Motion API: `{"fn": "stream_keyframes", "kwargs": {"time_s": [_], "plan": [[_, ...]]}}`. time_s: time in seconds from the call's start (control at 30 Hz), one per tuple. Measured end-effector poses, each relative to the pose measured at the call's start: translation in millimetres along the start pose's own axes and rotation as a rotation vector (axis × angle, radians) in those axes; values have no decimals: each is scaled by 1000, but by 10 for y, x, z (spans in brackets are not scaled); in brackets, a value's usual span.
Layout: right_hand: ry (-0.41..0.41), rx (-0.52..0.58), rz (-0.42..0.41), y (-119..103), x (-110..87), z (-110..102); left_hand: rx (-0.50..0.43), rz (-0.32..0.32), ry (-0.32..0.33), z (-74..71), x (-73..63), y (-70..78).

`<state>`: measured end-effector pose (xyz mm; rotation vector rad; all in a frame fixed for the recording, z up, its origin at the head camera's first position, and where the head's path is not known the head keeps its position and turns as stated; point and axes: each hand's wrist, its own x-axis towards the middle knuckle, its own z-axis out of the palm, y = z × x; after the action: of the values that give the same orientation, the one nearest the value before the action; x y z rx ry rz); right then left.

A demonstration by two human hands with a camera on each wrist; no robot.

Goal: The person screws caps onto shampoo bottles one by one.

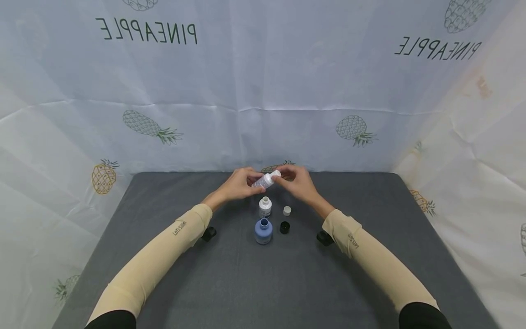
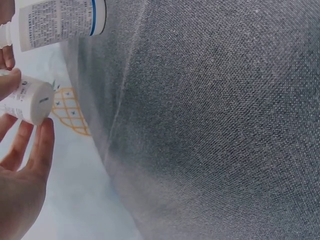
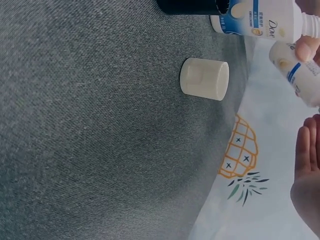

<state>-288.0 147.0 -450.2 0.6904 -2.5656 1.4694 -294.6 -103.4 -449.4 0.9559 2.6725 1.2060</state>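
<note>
Over the far part of the table, my left hand [image 1: 243,183] grips a small white bottle [image 1: 261,181], tilted with its top up to the right. At that top, my right hand [image 1: 299,183] pinches the white cap [image 1: 276,173] between thumb and fingers. In the left wrist view, the held bottle's base [image 2: 42,103] faces out past the fingers. Below the hands stands a white Dove bottle [image 3: 267,20] without its cap, its threaded neck showing. Nearer stands a blue bottle [image 1: 263,233], its mouth uncovered.
A loose white cap [image 3: 205,79] sits on the grey table [image 1: 263,283] right of the white bottle. A black cap [image 1: 285,227] lies right of the blue bottle. Behind the table hangs a pale curtain [image 1: 263,141] with pineapple prints.
</note>
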Motion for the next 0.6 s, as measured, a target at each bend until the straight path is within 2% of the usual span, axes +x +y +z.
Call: {"fn": "stream_keyframes", "kwargs": {"time_s": [0.3,0.6], "plan": [[49,-70,63,-74,-8,3,8,-14,9,-10,6,17],[82,-87,76,-71,1,23,0,-19,12,-19,8,44]]}}
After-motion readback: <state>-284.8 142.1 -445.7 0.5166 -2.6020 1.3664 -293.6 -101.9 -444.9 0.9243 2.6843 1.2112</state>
